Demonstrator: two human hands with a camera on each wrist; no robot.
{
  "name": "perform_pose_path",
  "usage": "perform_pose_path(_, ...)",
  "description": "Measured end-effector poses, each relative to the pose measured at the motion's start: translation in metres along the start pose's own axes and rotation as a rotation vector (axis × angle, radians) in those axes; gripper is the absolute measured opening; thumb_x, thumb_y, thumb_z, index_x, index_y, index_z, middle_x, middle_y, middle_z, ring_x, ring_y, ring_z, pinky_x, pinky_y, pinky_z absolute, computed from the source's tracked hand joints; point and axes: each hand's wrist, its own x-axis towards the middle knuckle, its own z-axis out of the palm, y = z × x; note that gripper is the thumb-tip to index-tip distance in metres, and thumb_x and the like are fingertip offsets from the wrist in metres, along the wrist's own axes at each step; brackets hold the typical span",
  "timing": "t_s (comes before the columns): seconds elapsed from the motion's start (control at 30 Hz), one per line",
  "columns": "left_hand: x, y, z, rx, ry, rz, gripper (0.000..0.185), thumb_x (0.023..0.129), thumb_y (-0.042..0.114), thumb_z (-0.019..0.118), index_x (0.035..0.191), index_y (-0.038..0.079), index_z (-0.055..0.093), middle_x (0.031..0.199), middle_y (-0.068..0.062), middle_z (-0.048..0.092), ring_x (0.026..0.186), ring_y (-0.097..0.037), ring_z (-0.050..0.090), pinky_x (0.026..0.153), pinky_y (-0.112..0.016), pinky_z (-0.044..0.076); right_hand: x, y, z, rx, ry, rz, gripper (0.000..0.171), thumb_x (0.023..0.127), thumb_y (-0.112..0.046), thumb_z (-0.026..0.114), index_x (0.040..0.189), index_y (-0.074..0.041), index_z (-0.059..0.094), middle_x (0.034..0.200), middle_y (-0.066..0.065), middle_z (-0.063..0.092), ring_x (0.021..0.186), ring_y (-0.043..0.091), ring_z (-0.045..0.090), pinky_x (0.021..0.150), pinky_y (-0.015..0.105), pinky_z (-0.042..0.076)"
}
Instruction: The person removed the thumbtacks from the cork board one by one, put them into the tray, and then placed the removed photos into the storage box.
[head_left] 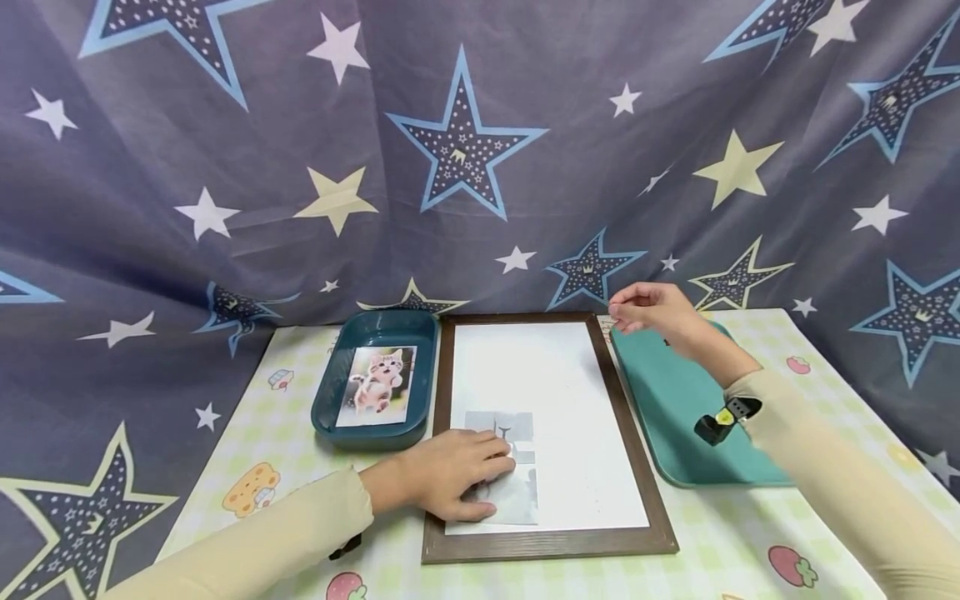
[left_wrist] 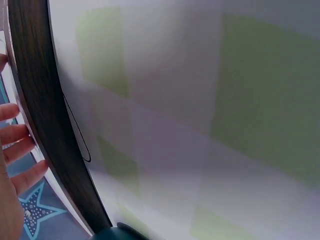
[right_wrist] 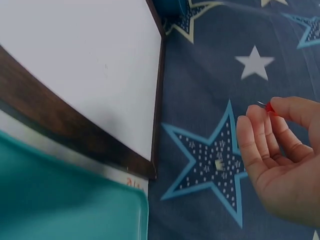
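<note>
A white board in a dark wooden frame (head_left: pixel 630 450) lies flat on the table. My left hand (head_left: pixel 457 479) rests with straight fingers on a greyish photo (head_left: pixel 517 496) at the board's lower left corner, pressing it down. My right hand (head_left: pixel 648 310) hovers above the frame's far right corner and pinches a small red push pin (right_wrist: pixel 268 106) between thumb and fingertips. In the right wrist view the frame corner (right_wrist: pixel 156 150) sits left of the hand (right_wrist: pixel 280 155). The left wrist view shows only my fingers (left_wrist: pixel 17 150) beside the frame edge (left_wrist: pixel 45 125).
A teal tray (head_left: pixel 330 417) left of the frame holds a cat photo (head_left: pixel 378 385). A flat teal tray (head_left: pixel 675 417) lies to the right under my right forearm. A star-patterned curtain (head_left: pixel 465 150) hangs behind the checked tablecloth (head_left: pixel 750 542).
</note>
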Motion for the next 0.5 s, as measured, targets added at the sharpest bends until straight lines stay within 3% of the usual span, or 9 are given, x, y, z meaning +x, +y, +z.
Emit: perform_pose_path(0.5, -0.002, -0.002, 0.003, -0.012, 0.045, 0.008, 0.048, 0.1, 0.055, 0.051, 0.133, 0.02, 0.054, 0.123, 0.004, 0.055, 0.103, -0.008, 0.052, 0.094, -0.029, 0.053, 0.009, 0.021, -0.027, -0.061, 0.079, 0.106, 0.031, 0.103, -0.017, 0.061, 0.121, 0.007, 0.058, 0.085, -0.014, 0.072, 0.08, 0.004, 0.071, 0.083, 0.028, 0.061)
